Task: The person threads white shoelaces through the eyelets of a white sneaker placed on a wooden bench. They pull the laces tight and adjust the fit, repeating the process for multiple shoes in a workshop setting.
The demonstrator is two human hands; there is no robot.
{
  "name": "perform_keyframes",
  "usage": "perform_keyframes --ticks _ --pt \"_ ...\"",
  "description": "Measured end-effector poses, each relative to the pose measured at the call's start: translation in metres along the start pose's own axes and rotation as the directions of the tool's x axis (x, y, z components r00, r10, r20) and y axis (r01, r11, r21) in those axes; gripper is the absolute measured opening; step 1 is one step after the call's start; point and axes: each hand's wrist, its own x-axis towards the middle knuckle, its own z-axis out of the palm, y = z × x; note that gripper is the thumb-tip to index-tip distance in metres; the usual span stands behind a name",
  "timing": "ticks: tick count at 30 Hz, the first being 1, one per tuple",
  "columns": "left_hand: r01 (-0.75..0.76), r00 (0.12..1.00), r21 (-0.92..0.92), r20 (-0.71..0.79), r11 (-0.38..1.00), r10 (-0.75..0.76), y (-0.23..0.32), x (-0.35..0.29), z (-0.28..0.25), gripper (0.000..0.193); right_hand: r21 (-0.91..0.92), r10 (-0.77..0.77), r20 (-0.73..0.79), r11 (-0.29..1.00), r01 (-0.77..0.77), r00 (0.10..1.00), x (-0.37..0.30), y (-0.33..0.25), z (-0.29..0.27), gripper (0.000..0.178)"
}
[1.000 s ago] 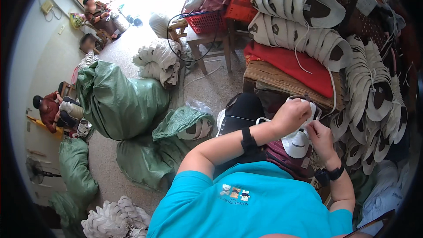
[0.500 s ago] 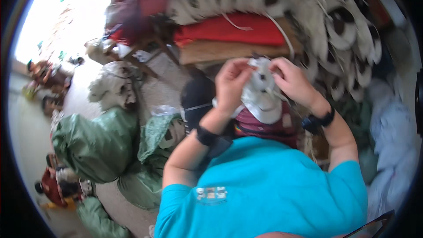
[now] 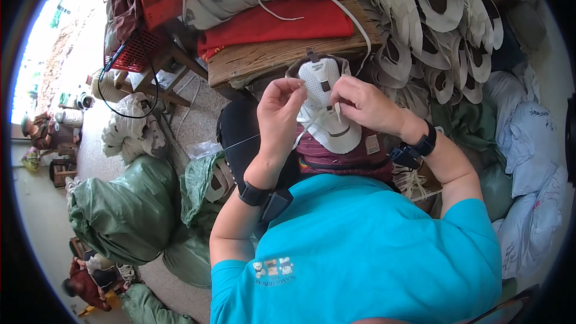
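Where a green sack (image 3: 123, 210) slumps at far left, the floor (image 3: 186, 111) runs right to the worktop (image 3: 255, 67), which carries a red cloth (image 3: 279, 27). Before it, my left hand (image 3: 281, 114) hovers with fingertips drawn together, on what I cannot tell. Next comes the white shoe (image 3: 318, 97), on maroon cloth (image 3: 312, 157); my right hand (image 3: 366, 105) pinches its lace (image 3: 339, 115). Farther right, white bags (image 3: 531, 144) are heaped.

Before you, a wooden bench (image 3: 264, 65) carries a folded red cloth (image 3: 282, 27); on your left, green sacks (image 3: 126, 216) rest on the floor (image 3: 195, 105).
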Motion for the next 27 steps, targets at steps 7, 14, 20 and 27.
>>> perform_keyframes --ticks 7,14,20,27 --pt "0.01 0.998 0.044 0.064 0.999 -0.013 0.002 -0.004 0.01 0.013 0.506 0.382 0.01 0.795 -0.334 0.924 0.001 -0.019 0.002 0.021" --pt "0.003 0.991 0.041 0.131 0.999 -0.008 0.008 -0.003 0.023 0.014 0.564 0.321 -0.155 0.805 -0.183 0.934 -0.005 -0.077 -0.019 0.024" --pt "0.035 0.995 -0.04 0.098 0.999 -0.031 -0.003 -0.001 0.025 0.027 0.646 0.448 0.038 0.671 -0.364 0.893 0.013 -0.04 -0.014 0.024" --pt "0.169 0.985 -0.107 0.051 0.98 -0.165 0.008 0.001 0.016 0.038 0.24 0.159 -0.137 0.963 -0.123 0.978 0.019 -0.038 0.008 0.013"
